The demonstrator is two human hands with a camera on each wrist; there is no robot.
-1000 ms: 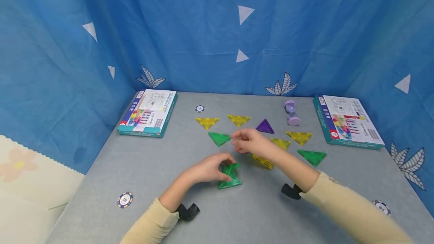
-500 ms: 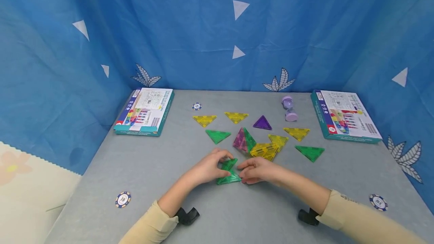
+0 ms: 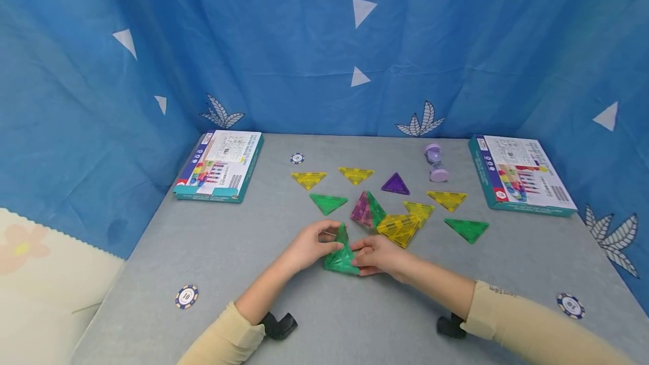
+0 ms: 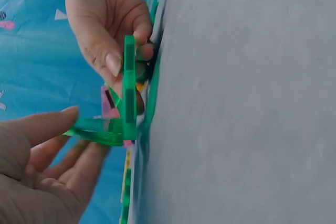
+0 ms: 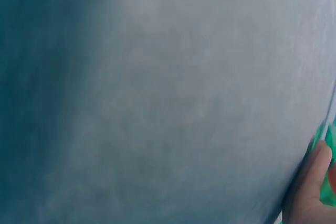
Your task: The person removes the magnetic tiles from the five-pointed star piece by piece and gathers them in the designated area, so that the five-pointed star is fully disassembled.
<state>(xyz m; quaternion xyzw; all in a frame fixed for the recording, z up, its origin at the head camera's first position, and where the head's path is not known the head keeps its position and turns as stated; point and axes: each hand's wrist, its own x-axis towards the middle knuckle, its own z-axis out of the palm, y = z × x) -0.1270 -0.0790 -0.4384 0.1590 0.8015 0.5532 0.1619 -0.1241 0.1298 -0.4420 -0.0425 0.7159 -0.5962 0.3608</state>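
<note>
Between the two hands is a pair of translucent green triangle magnetic tiles. One green tile [image 3: 342, 236] stands up on edge with a pointed top; my left hand [image 3: 310, 245] pinches it between thumb and fingers. A lower green tile [image 3: 337, 264] lies nearly parallel to the table and meets the raised one along an edge. My right hand [image 3: 384, 256] pinches its right corner. The left wrist view shows the lower tile [image 4: 129, 87] edge-on, joined to the raised tile [image 4: 100, 132]. At the right wrist view's edge, a thumb [image 5: 314, 179] touches green plastic [image 5: 327, 196].
Behind the hands stands a pink-and-green pyramid [image 3: 367, 210], beside overlapping yellow triangles [image 3: 399, 228]. Loose green [image 3: 328, 203], yellow [image 3: 356, 174] and purple [image 3: 396, 184] triangles lie around. A purple hourglass [image 3: 436, 163] and two boxes [image 3: 220, 167] are farther back.
My right hand has come from the pyramid and yellow tiles down to the lower green tile's right side. The other green tile has tilted from lying low to standing up in my left hand.
</note>
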